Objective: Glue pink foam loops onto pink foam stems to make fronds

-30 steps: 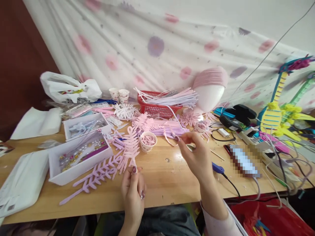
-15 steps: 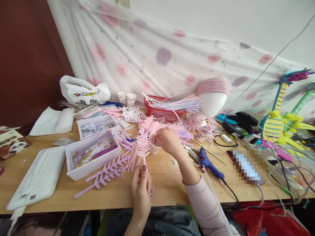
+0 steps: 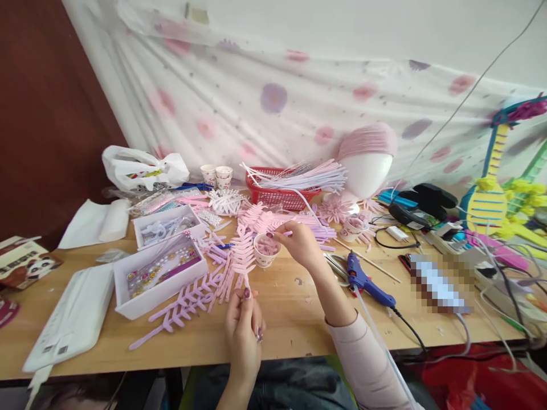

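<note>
My left hand (image 3: 244, 322) is closed, thumb and fingers pinching the bottom of a pink pipe-cleaner leaf branch (image 3: 242, 254) that stands up from it. To the right of the branch is a paper cup (image 3: 264, 262) full of short pink pipe-cleaner pieces (image 3: 268, 246). My right hand (image 3: 299, 242) reaches in over the cup's right rim with its fingertips pinched together. Whatever lies between those fingertips is too small to make out. Purple leaf branches (image 3: 183, 304) lie to the left of my left hand.
A blue glue gun (image 3: 368, 283) and scissors (image 3: 337, 267) lie right of my right hand. White boxes of beads (image 3: 123, 304) stand at left. Behind are a red basket (image 3: 282, 199) of pipe cleaners and a white head form (image 3: 370, 173). Cables run along the right side.
My right hand has drawn back from inside the cup to its right rim, showing the pink pieces. My left hand still grips the branch. The view has shifted slightly.
</note>
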The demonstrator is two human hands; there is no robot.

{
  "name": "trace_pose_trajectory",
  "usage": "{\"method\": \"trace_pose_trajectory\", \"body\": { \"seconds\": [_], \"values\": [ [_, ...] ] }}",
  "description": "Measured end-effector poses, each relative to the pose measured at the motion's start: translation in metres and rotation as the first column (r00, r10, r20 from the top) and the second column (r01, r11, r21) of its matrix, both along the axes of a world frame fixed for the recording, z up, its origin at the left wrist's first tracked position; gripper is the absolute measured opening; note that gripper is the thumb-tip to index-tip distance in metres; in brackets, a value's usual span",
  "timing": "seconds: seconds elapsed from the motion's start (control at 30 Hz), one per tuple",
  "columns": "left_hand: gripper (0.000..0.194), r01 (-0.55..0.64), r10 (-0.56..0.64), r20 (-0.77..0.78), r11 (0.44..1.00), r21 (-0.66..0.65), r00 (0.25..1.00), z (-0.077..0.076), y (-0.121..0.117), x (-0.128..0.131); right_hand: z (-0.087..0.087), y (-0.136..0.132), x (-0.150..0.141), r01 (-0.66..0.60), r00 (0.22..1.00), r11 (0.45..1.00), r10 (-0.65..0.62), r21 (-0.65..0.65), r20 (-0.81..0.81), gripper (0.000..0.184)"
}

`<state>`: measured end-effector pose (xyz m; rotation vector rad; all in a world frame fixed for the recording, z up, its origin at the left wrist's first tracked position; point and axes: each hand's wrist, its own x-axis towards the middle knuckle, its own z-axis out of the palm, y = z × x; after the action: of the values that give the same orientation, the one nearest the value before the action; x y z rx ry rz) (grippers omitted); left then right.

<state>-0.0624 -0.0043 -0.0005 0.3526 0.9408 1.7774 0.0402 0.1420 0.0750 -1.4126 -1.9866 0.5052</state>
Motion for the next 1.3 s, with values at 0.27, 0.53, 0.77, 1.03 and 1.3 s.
{"method": "trace_pose_trajectory", "body": {
  "seconds": [0.27, 0.53, 0.77, 1.03, 1.3],
  "values": [
    [0.035, -0.014, 0.014, -0.012, 0.999, 0.033, 1.0, 0.0, 0.001, 0.0, -0.012, 0.003, -0.009, 0.027, 0.942, 0.999, -0.018, 0.023, -0.335, 0.026],
    [0.035, -0.042, 0.045, -0.118, 0.999, 0.032, 0.992, 0.029, 0.004, 0.001, -0.007, -0.06, 0.021, -0.377, 0.814, 0.925, 0.358, 0.053, -0.458, 0.032],
    [0.037, 0.079, -0.086, -0.254, 0.996, -0.035, 0.963, 0.02, 0.004, 0.026, -0.021, -0.086, 0.057, -0.624, 0.712, 0.771, 0.496, -0.124, -0.497, 0.023],
    [0.037, 0.048, -0.076, -0.354, 0.995, -0.088, 0.932, 0.012, 0.014, 0.049, -0.022, -0.091, 0.08, -0.558, 0.772, 0.788, 0.38, -0.258, -0.51, 0.008],
    [0.03, 0.014, -0.025, -0.347, 0.999, -0.033, 0.938, 0.015, 0.02, 0.06, -0.031, -0.089, 0.086, -0.567, 0.764, 0.801, 0.421, -0.195, -0.49, 0.007]
  ]
}}
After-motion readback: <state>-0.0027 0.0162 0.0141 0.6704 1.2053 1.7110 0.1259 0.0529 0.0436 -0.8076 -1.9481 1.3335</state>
